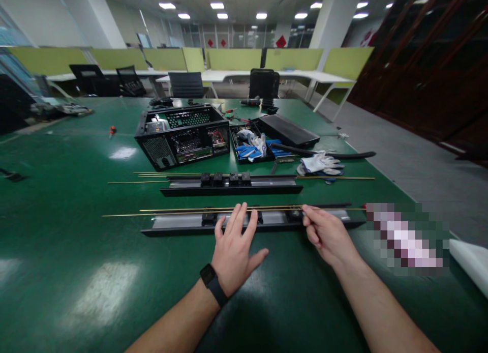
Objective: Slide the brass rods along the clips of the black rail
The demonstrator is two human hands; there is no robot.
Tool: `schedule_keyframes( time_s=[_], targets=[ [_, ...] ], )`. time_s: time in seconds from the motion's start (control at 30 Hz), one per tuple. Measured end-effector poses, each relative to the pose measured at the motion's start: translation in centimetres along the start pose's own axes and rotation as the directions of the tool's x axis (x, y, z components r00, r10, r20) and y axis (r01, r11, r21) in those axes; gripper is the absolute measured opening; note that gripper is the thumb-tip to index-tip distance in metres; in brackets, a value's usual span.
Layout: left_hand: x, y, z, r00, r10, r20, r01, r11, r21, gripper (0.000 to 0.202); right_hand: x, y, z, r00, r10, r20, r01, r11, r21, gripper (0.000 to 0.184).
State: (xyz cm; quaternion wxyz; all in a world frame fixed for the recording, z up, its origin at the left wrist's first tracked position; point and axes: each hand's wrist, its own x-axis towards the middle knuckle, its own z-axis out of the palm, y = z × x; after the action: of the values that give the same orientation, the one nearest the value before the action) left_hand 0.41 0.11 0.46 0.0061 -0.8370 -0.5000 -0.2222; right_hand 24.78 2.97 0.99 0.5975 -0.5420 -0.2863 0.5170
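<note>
So the near black rail (179, 225) lies across the green counter (76, 241), with thin brass rods (171, 211) along its far edge. Left hand (236, 251) is flat with fingers spread on the rail's middle. Right hand (324, 233) is pinched on the brass rods further right. A second rail (267, 186), an open PC case (183, 137) and white gloves (320, 163) sit behind.

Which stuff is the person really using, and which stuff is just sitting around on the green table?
In use: left hand flat across the near black rail; right hand pinching the brass rods on it.
Lying about: far rail, computer case, white gloves, parts tray, black cable.
</note>
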Motion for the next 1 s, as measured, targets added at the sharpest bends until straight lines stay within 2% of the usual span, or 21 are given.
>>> schedule_keyframes(
  time_s=[0.23,0.67,1.0],
  targets=[
    [0.06,0.1,-0.1,1.0,-0.002,-0.001,0.002,1.0,0.004,0.076,0.0,0.07,0.1,1.0,-0.004,-0.009,0.003,0.998,-0.066,0.038],
    [-0.01,0.04,0.09,1.0,0.005,-0.005,-0.005,1.0,0.003,0.079,0.24,-0.05,-0.15,1.0,0.008,0.025,-0.009,1.0,0.016,0.036],
    [0.0,0.02,0.17,1.0,-0.001,-0.002,0.001,1.0,0.008,0.078,-0.08,0.05,0.09,1.0,-0.01,-0.017,0.009,0.999,-0.039,0.038]
  ],
)
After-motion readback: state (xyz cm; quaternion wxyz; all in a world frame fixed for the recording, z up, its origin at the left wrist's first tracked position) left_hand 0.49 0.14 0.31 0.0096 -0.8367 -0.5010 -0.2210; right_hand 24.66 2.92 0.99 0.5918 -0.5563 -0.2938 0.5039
